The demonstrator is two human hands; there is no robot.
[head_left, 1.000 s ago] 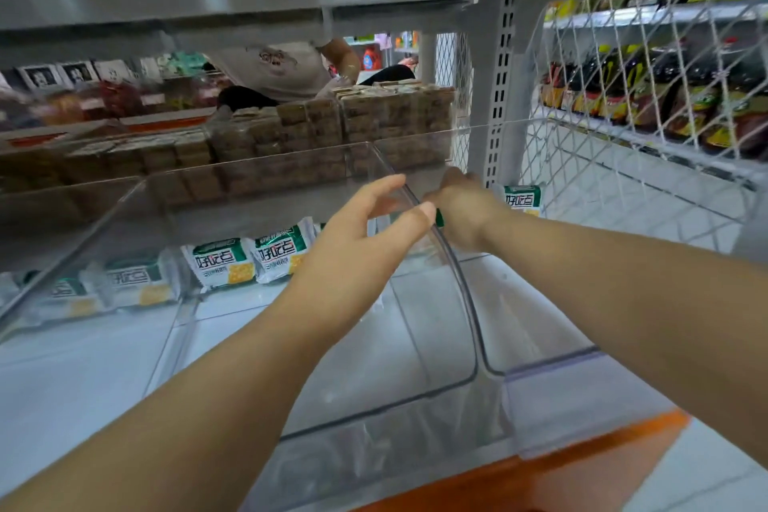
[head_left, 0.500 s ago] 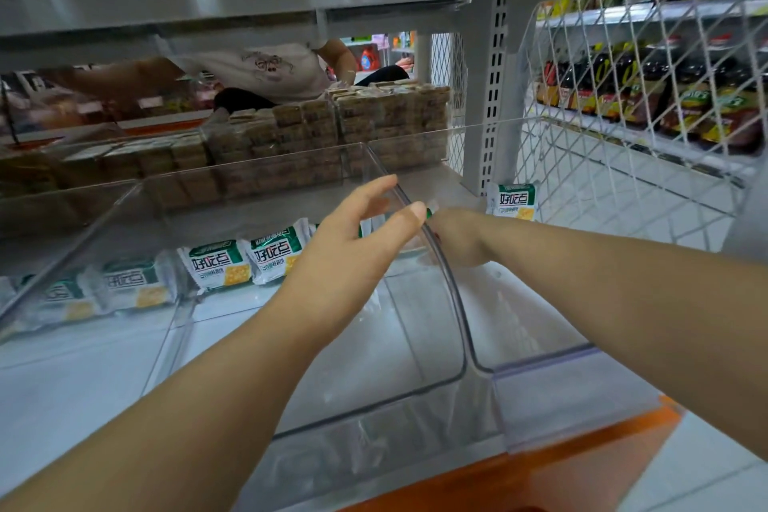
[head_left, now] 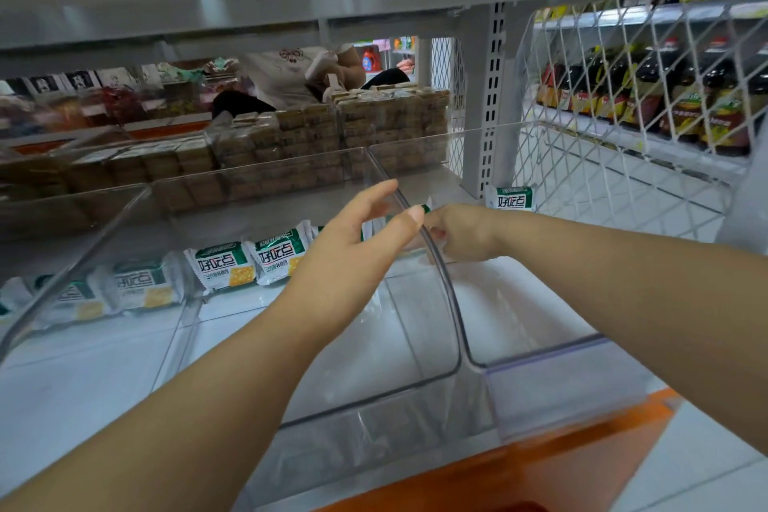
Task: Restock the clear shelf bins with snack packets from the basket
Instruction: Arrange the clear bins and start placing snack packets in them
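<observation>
I log: left hand [head_left: 361,249], fingers spread and empty, over bin divider [head_left: 441,276]; right hand [head_left: 467,233] curled beyond it, hold I cannot tell

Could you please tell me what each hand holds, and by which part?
The left hand holds nothing. The right hand curls round a green-and-white snack packet; only a green corner shows, hold point hidden.

left hand [head_left: 358,257] fingers relaxed, right hand [head_left: 465,231] curled
</observation>
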